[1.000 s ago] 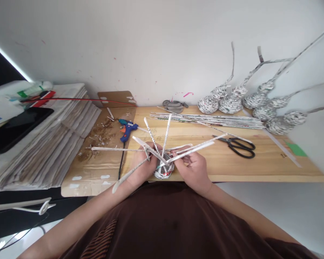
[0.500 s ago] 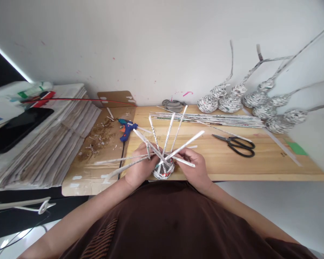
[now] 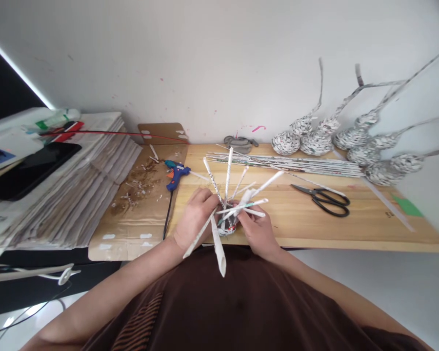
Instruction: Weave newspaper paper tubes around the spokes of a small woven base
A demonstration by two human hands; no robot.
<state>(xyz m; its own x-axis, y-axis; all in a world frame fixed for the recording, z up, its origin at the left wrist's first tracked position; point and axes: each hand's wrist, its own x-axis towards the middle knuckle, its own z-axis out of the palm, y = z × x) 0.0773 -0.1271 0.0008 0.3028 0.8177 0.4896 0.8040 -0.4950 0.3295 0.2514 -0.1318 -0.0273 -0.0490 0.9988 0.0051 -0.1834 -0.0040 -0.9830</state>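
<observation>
My left hand (image 3: 195, 217) and my right hand (image 3: 256, 228) are both closed round a small woven newspaper piece (image 3: 228, 225) at the near edge of the wooden board (image 3: 351, 226). Several rolled paper sticks (image 3: 229, 175) fan out of it, some upward toward the wall, two pointing down toward my shirt. My right fingers pinch the sticks on the piece's right side. Most of the woven body is hidden between my hands.
Black scissors (image 3: 327, 199) lie right of my hands. A row of paper tubes (image 3: 289, 163) and several woven gourd shapes (image 3: 314, 139) sit at the back. A blue glue gun (image 3: 176, 173) lies on cardboard (image 3: 135, 204) beside a newspaper stack (image 3: 66, 185).
The woven piece has been turned in my hands: sticks that pointed left now hang down toward my body, and the fan has bunched closer together.
</observation>
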